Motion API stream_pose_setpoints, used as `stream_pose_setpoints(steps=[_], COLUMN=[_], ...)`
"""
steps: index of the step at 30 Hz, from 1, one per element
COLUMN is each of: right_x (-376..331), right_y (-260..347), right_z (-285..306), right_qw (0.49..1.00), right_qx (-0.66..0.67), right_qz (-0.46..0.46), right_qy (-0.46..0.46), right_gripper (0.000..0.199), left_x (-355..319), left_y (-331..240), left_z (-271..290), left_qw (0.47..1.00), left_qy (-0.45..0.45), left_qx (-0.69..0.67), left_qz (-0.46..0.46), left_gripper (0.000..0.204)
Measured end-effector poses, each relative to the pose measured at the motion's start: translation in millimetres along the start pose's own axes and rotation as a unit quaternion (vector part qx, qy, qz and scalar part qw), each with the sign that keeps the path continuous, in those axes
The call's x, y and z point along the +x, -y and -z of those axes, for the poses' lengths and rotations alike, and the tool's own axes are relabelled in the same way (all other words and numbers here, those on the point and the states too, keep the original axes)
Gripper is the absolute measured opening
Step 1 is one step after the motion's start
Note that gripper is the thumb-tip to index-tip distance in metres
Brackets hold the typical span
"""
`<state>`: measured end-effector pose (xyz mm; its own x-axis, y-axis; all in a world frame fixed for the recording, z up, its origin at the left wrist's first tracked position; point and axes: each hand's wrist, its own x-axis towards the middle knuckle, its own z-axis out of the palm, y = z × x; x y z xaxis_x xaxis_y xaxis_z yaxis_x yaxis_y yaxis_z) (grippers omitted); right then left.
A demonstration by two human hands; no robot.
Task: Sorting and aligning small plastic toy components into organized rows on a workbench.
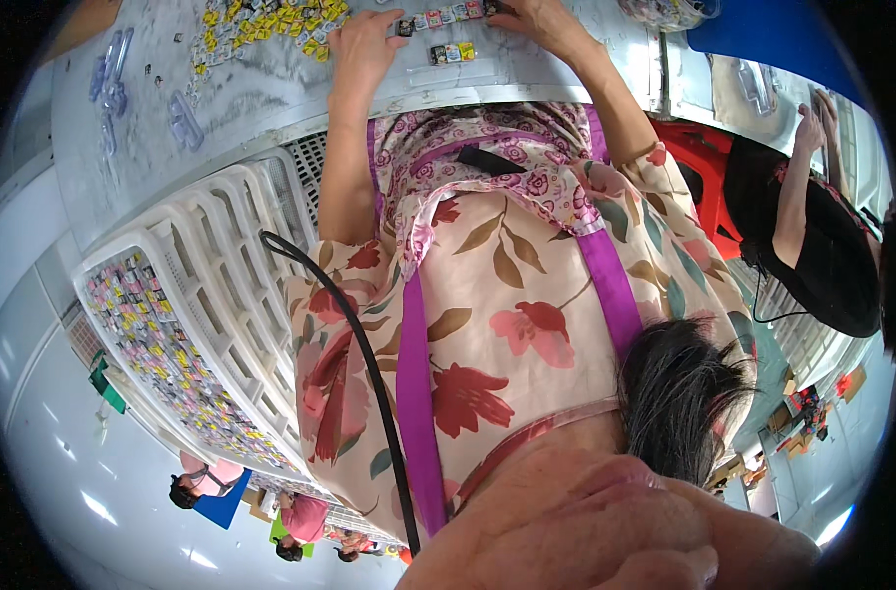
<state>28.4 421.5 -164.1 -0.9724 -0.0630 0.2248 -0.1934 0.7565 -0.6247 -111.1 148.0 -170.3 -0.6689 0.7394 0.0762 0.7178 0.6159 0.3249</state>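
At the far side of the table, a row of small square printed pieces (446, 17) in white, pink and dark colours stretches between my hands. My left hand (362, 47) has its thumb and fingertips closed at the row's left end. The fingers of my right hand (544, 25) pinch its right end, partly cut off by the picture's upper edge. Just nearer to me lies a shorter row of black, white and yellow pieces (453, 53), touched by neither hand. A loose pile of yellow and grey square pieces (256, 34) spreads to the left of my left hand.
Clear plastic parts (184, 123) lie on the table's left. Stacked white crates (232, 236), the outermost full of small pieces, stand left of me. At right are a red stool (699, 177), a co-worker in black (807, 226) and a blue panel (782, 39).
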Motion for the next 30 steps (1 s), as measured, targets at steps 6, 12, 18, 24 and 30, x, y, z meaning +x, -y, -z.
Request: stream_pose_setpoints(steps=[6, 12, 18, 24, 30], right_x=[10, 10, 8, 10, 7], right_y=[5, 11, 11, 15, 26], right_z=[-14, -26, -31, -33, -24], right_qw=[1.0, 1.0, 0.998, 0.997, 0.997], right_qx=[0.007, -0.005, -0.028, -0.049, -0.022], right_qz=[0.019, -0.001, 0.02, 0.036, 0.031], right_qy=[0.017, -0.007, -0.043, -0.056, -0.067], right_gripper=[0.029, 0.024, 0.023, 0.022, 0.022], left_x=[5, 7, 8, 8, -4], left_y=[-3, -4, -8, -13, -32], left_z=[-1, -4, -5, -4, 9], left_qw=[1.0, 1.0, 0.996, 0.994, 0.999], left_qy=[-0.005, -0.007, -0.046, -0.071, -0.027], left_qx=[0.021, 0.018, 0.046, 0.052, 0.024], left_qz=[-0.011, -0.014, -0.059, -0.059, 0.034], left_gripper=[0.037, 0.034, 0.03, 0.026, 0.038])
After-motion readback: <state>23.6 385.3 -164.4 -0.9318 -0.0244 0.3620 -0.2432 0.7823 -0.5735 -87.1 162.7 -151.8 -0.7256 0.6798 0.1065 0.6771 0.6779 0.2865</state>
